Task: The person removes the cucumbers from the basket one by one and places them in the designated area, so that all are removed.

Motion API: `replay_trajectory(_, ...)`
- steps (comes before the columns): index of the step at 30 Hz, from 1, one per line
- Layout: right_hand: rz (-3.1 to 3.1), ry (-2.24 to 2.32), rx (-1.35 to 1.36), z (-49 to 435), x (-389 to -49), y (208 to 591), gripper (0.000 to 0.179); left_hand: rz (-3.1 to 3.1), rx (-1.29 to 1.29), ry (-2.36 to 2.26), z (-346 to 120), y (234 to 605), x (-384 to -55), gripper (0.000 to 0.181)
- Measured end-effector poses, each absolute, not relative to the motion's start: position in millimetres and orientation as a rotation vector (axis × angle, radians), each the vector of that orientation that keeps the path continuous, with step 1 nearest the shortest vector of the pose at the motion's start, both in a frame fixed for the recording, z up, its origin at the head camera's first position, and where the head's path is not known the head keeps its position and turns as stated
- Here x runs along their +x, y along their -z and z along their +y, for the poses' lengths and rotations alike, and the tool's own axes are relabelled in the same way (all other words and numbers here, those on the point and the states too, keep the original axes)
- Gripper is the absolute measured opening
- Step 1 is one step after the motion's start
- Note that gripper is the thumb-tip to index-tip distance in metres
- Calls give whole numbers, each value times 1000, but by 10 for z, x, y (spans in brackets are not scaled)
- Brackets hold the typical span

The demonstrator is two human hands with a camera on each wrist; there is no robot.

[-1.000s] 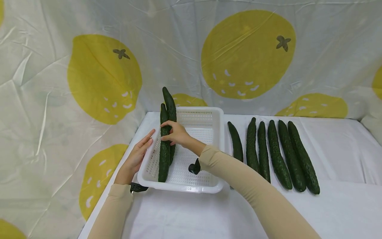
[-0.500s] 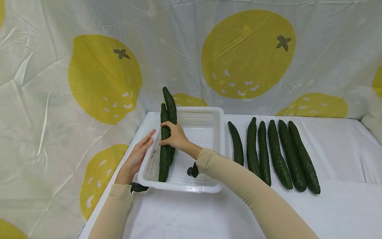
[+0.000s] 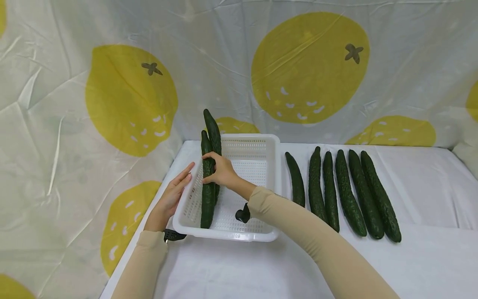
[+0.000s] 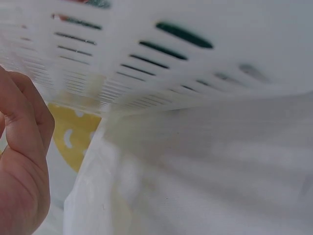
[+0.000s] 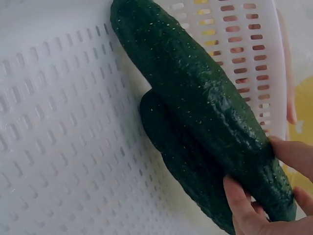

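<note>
My right hand (image 3: 221,171) grips a dark green cucumber (image 3: 207,201) over the left side of a white perforated plastic basket (image 3: 231,236). The cucumber stands tilted, its lower end inside the basket. Just behind it another cucumber (image 3: 212,126) leans, its top rising above the back rim. In the right wrist view, the thumb and fingers close round the gripped cucumber (image 5: 195,88), which partly covers the other one (image 5: 178,164). Against the basket's left outer wall, my left hand (image 3: 172,195) lies with fingers straight. The left wrist view shows that wall's slots (image 4: 151,63) close up.
To the basket's right, several cucumbers (image 3: 349,193) lie in a row on the white cloth (image 3: 429,199); the right forearm partly covers some. A lemon-print curtain (image 3: 216,62) hangs behind and at the left. A black wrist camera (image 3: 243,214) sits over the basket.
The gripped cucumber has shifted slightly to the right, closer against the one behind it. My right hand's fingers have adjusted a little on it. The left hand and basket stay put.
</note>
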State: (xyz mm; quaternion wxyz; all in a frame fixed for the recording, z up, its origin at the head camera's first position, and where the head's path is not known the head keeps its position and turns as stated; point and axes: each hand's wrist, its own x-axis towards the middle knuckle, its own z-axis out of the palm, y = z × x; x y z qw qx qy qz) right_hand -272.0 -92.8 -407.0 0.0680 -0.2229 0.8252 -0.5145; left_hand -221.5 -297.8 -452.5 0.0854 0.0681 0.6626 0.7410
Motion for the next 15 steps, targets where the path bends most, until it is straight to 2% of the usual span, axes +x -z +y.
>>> replay_trajectory(15, 2463, 1536, -626, -875, -2669, 3991, 68, 1943, 207, -2213, -2990, 4529, -2215, 53)
